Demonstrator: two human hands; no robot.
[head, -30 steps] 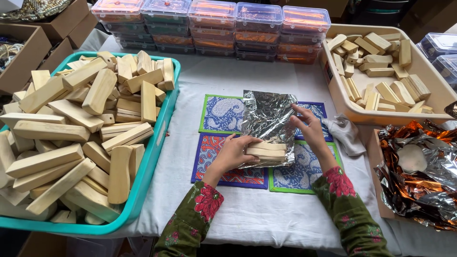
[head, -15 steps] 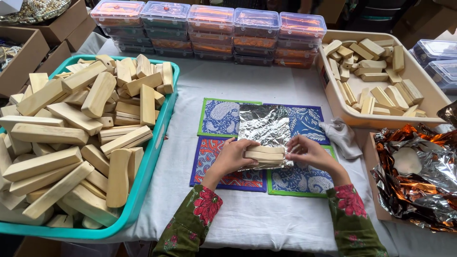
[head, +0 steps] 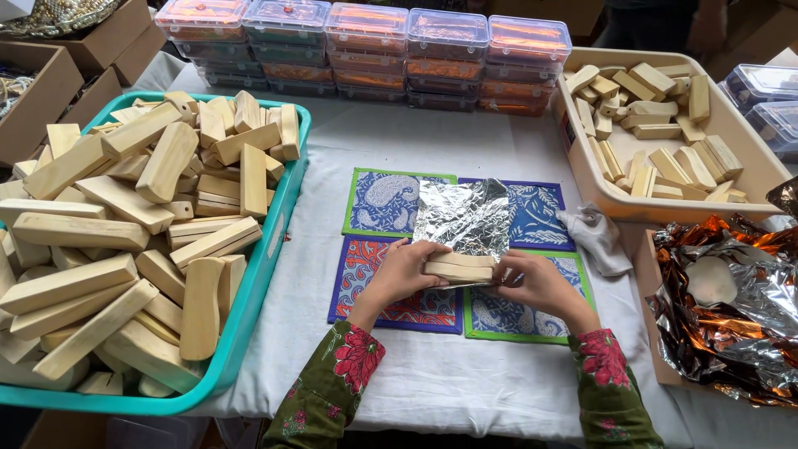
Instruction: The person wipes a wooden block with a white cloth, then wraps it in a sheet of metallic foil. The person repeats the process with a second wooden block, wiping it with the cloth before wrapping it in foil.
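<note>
Both hands, left (head: 405,273) & right (head: 536,281), clasp wood blocks (head: 460,268) at near edge of foil (head: 465,218) on mats (head: 391,202). Wrapping step looks underway; next likely needs foil folded tight over the blocks.

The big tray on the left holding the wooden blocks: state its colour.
Teal: the tray shows a turquoise-green rim and wall, clearest in the head view.

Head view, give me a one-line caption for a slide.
Both hands, left hand and right hand, hold stacked wooden blocks at the near edge of a foil sheet on patterned mats.
</note>
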